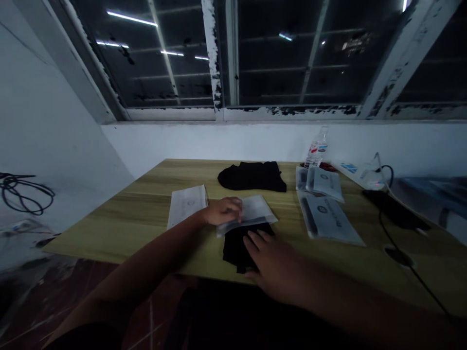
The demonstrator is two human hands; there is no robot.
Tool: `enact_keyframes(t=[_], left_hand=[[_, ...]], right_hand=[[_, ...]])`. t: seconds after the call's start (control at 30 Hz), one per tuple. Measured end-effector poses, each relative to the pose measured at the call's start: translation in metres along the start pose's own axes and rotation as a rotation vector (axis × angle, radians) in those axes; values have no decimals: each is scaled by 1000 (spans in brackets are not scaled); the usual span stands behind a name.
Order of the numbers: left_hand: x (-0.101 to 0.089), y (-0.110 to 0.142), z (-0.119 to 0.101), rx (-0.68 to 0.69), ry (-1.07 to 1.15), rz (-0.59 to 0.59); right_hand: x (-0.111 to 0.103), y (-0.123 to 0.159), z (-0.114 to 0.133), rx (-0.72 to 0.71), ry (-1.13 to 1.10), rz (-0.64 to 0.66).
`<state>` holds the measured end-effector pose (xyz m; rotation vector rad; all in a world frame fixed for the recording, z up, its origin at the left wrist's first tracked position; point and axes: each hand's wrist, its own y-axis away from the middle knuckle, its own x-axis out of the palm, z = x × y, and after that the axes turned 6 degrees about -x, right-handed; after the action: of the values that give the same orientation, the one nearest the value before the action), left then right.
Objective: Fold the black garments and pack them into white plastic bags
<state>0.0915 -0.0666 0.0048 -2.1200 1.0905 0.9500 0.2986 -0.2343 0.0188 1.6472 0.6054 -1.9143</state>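
Near the table's front edge lies a folded black sock (241, 248), its far end at or under the near edge of a frosted plastic bag (255, 208). My left hand (223, 211) is on the bag's left side, fingers curled in a pinch at its near edge. Spread and lying flat, the fingers of my right hand (273, 260) press on the right part of the sock. Whether the sock's end is inside the bag or just beneath it, I cannot tell. Farther back, more black socks (251, 176) lie flat on the table.
Another frosted bag (187, 205) lies on the wooden table (134, 214) to the left. Several printed bags (330, 218) lie overlapping at the right, near a plastic bottle (316, 148). A black cable (396, 243) crosses the right side, past a dark flat object (394, 209).
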Motion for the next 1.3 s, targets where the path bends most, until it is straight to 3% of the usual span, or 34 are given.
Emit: enact_keyframes(t=[0.1,0.23,0.4,0.5,0.63,0.73,0.83,1.0,1.17,1.3], left_hand=[[6,-3,11,-19,88,-48],[18,-11,28,-40,74,142],[21,-14,38,24,43,135],[19,-11,42,-5,73,94],[16,-9,46,-72,85,63],[15,-9,47,-98,83,59],[14,-8,43,-95,79,68],[11,-6,20,-163,156,17],[11,-12,-7,-13,111,44],[-1,-6,-6,53,33,-68]], right_hand=[[25,1,7,-16,56,1],[38,-17,-9,-54,83,-58],[33,-56,-30,-43,145,-71],[30,-69,-36,-34,170,-127],[17,-60,-26,-43,235,-187],[5,-43,-14,-82,188,-154],[3,-35,-11,-108,118,-89],[17,-45,-18,-54,82,-123],[24,-54,-29,-9,33,-102],[18,-53,-44,-30,62,-122]])
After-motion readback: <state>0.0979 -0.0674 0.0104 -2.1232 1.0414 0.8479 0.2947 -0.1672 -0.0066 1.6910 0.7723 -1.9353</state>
